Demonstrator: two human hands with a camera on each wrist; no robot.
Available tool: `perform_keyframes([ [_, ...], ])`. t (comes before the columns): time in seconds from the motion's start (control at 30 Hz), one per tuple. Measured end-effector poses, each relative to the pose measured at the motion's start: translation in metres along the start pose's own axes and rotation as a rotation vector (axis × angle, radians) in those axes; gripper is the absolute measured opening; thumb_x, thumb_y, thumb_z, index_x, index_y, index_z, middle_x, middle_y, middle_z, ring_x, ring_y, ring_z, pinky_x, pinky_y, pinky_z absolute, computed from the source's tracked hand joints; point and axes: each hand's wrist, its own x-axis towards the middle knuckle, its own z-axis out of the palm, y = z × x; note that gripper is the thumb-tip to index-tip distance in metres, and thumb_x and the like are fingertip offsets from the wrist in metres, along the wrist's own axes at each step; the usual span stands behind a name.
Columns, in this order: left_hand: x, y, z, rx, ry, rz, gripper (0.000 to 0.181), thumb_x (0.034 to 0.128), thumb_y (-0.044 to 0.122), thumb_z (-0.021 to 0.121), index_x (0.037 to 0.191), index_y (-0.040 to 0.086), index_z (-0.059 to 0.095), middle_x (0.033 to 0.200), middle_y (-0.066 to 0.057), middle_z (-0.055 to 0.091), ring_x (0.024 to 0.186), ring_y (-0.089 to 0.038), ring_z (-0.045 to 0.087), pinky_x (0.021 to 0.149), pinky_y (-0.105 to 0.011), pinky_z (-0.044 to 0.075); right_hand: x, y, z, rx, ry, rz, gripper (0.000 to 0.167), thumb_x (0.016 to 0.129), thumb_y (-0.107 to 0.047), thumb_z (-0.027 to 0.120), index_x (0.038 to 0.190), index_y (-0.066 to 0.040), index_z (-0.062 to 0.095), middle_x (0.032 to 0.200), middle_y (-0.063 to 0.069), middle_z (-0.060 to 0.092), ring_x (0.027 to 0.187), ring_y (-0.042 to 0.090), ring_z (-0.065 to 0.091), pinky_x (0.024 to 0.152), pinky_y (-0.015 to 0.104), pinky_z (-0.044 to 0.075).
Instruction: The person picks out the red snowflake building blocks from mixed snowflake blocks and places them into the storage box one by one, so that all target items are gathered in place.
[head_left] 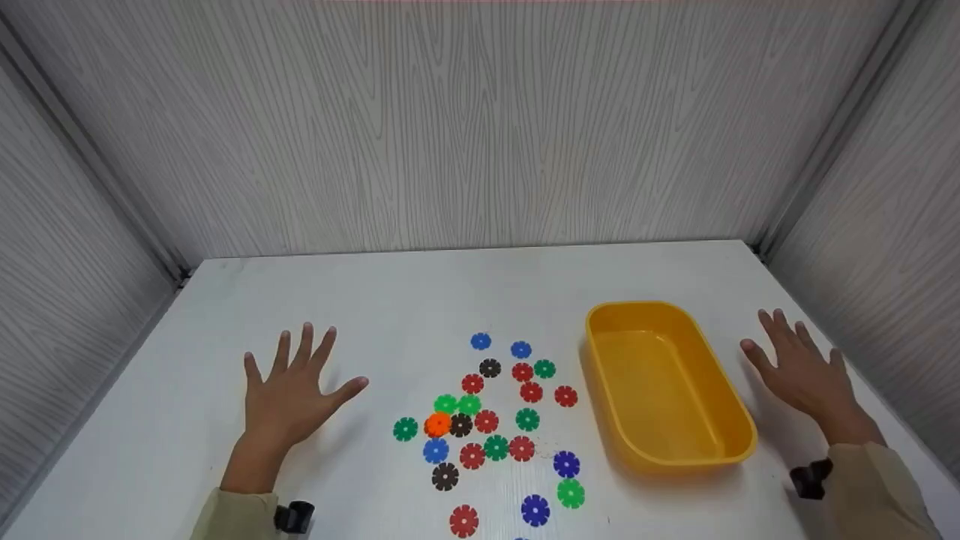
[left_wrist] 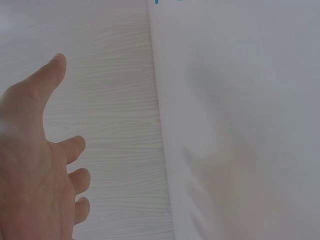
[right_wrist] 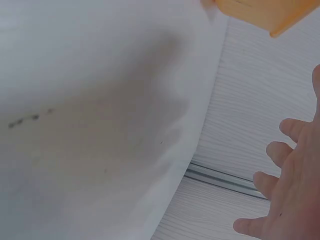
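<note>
My left hand (head_left: 292, 401) is held with fingers spread, left of the scattered flower-shaped discs, and holds nothing. In the left wrist view the same hand (left_wrist: 40, 155) has its thumb raised apart from the fingers. My right hand (head_left: 806, 382) is spread at the right of a yellow tray (head_left: 667, 405), not touching it. The right wrist view shows that hand (right_wrist: 290, 175) at the right edge, with part of the yellow tray (right_wrist: 265, 12) at the top. The discs are red (head_left: 464, 520), blue (head_left: 481, 341), green (head_left: 406, 429), black (head_left: 445, 476) and orange (head_left: 438, 424).
The white table (head_left: 360, 292) is bounded by a wood-patterned back wall (head_left: 450, 135) and by side walls at left (head_left: 67, 262) and right (head_left: 885, 247). Several discs lie close together or touch in the middle; a purple-blue disc (head_left: 566, 464) lies near the tray.
</note>
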Motion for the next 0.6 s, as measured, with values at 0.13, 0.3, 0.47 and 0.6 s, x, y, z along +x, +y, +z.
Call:
perform_keyframes([
  [0.13, -0.001, 0.014, -0.002, -0.033, 0.000, 0.032, 0.090, 0.0842, 0.074, 0.043, 0.154, 0.021, 0.021, 0.161, -0.016, 0.013, 0.147, -0.044, 0.008, 0.109, -0.072, -0.007, 0.001, -0.004, 0.000, 0.054, 0.016, -0.023, 0.074, 0.102, -0.055, 0.024, 0.155, -0.009, -0.002, 0.158, 0.026, -0.005, 0.142, 0.054, 0.000, 0.100, 0.080, -0.001],
  [0.3, -0.003, 0.030, -0.005, -0.131, -0.026, 0.080, 0.087, 0.0844, 0.069, 0.048, 0.154, 0.023, 0.022, 0.161, -0.013, 0.013, 0.148, -0.042, 0.008, 0.111, -0.071, -0.006, 0.003, -0.011, -0.001, 0.100, 0.028, -0.049, 0.072, 0.103, -0.050, 0.027, 0.155, -0.008, 0.000, 0.158, 0.028, -0.001, 0.141, 0.056, 0.005, 0.100, 0.079, 0.003],
  [0.47, -0.007, 0.043, -0.005, -0.212, -0.050, 0.124, 0.086, 0.0844, 0.067, 0.050, 0.153, 0.023, 0.023, 0.161, -0.011, 0.015, 0.148, -0.040, 0.010, 0.112, -0.070, -0.003, 0.005, -0.019, 0.001, 0.132, 0.004, -0.071, 0.070, 0.103, -0.049, 0.027, 0.155, -0.009, 0.001, 0.158, 0.028, 0.001, 0.140, 0.057, 0.008, 0.100, 0.079, 0.006],
  [0.6, -0.009, 0.051, -0.004, -0.266, -0.086, 0.150, 0.086, 0.0840, 0.066, 0.052, 0.153, 0.024, 0.023, 0.161, -0.009, 0.016, 0.149, -0.038, 0.011, 0.113, -0.068, -0.001, 0.007, -0.023, 0.004, 0.234, -0.065, -0.074, 0.067, 0.104, -0.048, 0.025, 0.156, -0.015, -0.001, 0.160, 0.024, -0.004, 0.142, 0.055, 0.002, 0.100, 0.079, 0.007],
])
